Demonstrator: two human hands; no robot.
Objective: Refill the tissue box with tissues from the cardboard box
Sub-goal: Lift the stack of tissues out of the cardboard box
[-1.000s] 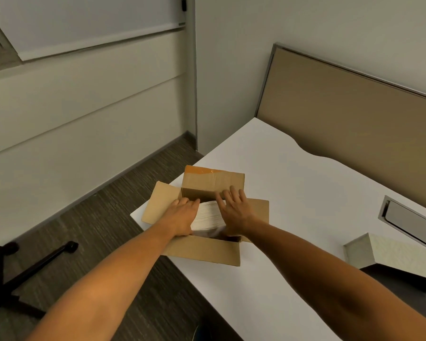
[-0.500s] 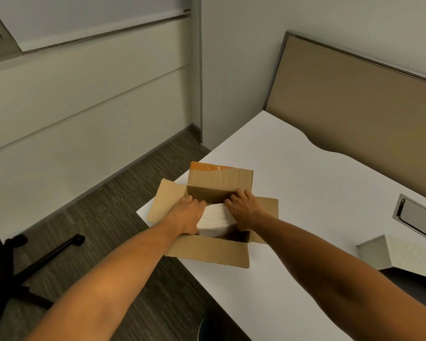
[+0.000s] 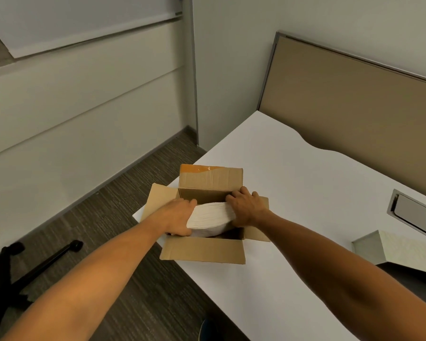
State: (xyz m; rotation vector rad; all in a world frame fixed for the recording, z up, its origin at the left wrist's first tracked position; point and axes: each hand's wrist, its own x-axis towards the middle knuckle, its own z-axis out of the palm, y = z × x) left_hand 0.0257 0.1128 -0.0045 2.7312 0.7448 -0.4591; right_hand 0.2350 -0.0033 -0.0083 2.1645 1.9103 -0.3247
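An open brown cardboard box (image 3: 204,249) sits at the near left corner of the white desk (image 3: 293,183), flaps spread outward. A white stack of tissues (image 3: 210,219) rises out of its opening, bowed upward in the middle. My left hand (image 3: 176,216) grips the stack's left end and my right hand (image 3: 246,205) grips its right end, fingers curled under. The pale tissue box (image 3: 401,248) lies at the right edge of the view, partly cut off; its opening is not visible.
A grey cable hatch (image 3: 414,212) is set into the desk at the right. A tan partition panel (image 3: 354,104) stands along the desk's far side. A black chair base (image 3: 42,260) rests on the dark carpet left of the desk.
Both hands have closed around the ends of the tissue stack and raised it, so it now bulges above the box opening. The box has stayed in place.
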